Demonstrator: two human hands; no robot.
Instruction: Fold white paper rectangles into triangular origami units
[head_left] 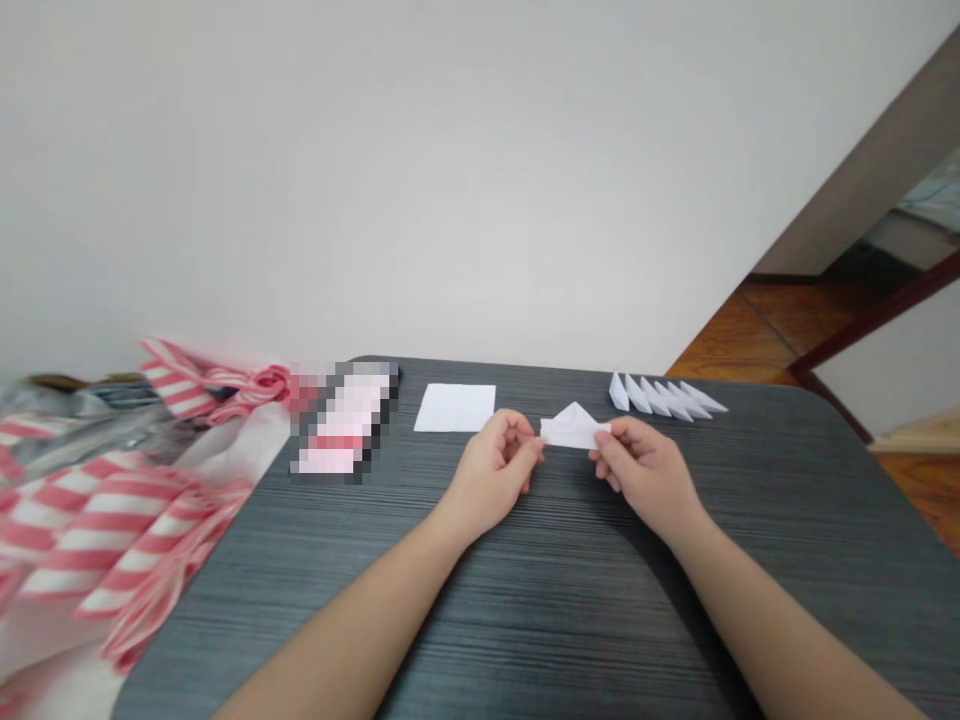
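Observation:
A small folded white paper piece (574,428) with a pointed top is held just above the dark grey table (525,610). My left hand (496,472) pinches its left end with curled fingers. My right hand (646,468) pinches its right end between thumb and fingers. A flat white paper sheet (455,408) lies on the table just behind my left hand.
A row of several folded white paper triangles (664,397) stands at the table's far right. A blurred pink and dark object (343,422) lies at the far left. Red-and-white striped cloth (112,520) hangs beside the table's left edge. A white wall rises behind.

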